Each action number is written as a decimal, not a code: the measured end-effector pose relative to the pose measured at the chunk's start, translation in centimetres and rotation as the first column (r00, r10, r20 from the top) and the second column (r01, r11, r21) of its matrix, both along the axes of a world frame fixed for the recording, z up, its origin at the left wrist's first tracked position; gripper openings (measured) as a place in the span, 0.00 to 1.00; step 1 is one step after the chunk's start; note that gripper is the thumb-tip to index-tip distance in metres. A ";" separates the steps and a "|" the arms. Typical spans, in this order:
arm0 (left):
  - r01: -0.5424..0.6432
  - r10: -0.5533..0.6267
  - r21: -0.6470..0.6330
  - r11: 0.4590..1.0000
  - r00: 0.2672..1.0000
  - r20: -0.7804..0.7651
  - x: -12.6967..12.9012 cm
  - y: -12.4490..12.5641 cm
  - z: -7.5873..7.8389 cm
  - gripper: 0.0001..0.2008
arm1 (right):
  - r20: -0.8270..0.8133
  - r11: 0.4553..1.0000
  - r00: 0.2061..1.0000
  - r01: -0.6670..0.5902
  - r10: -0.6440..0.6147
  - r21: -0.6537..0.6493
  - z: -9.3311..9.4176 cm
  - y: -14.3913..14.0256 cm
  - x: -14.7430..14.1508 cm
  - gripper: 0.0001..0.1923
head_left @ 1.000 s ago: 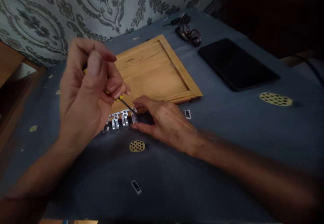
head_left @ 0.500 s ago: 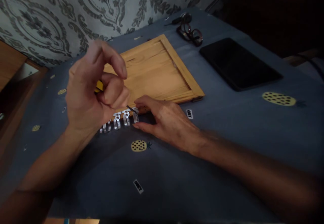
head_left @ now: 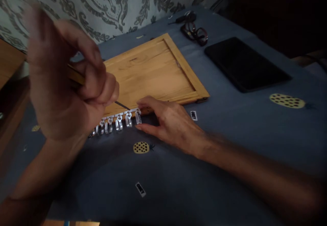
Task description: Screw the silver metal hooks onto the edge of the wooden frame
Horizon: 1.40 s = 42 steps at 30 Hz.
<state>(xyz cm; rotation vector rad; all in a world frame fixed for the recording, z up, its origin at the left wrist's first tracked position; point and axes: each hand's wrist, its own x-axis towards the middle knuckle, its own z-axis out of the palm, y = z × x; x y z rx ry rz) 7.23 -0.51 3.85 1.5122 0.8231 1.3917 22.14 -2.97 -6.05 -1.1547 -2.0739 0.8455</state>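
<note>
Raised at the left, my left hand [head_left: 74, 79] is closed around a screwdriver [head_left: 122, 105] with a yellow handle mostly hidden in the fingers. The dark shaft points down and right, its tip close to a metal hook rail [head_left: 119, 117]. The rail, with several curved silver hooks, lies along the near edge of a wooden panel [head_left: 153, 71]. At the rail's right end, my right hand [head_left: 171, 120] holds the last hook between thumb and forefinger, the forefinger resting at the panel's edge.
A black tablet [head_left: 246, 64] lies right of the panel. Behind it are eyeglasses [head_left: 195, 34] and a dark tool [head_left: 182, 17]. A blue pineapple-print cloth [head_left: 178, 185] covers the surface. A patterned curtain [head_left: 122, 8] hangs behind, and wooden furniture [head_left: 12, 73] stands at the left.
My left hand has moved left and up and turned, drawing the screwdriver tip back from the rail's right end. My right hand has stayed at the last hook.
</note>
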 end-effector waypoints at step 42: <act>0.035 -0.034 0.013 0.999 0.999 -0.028 0.3 -1.2 -0.4 0.13 | 0.011 1.000 1.000 -0.001 0.001 0.022 0.3 -0.1 -0.2 0.19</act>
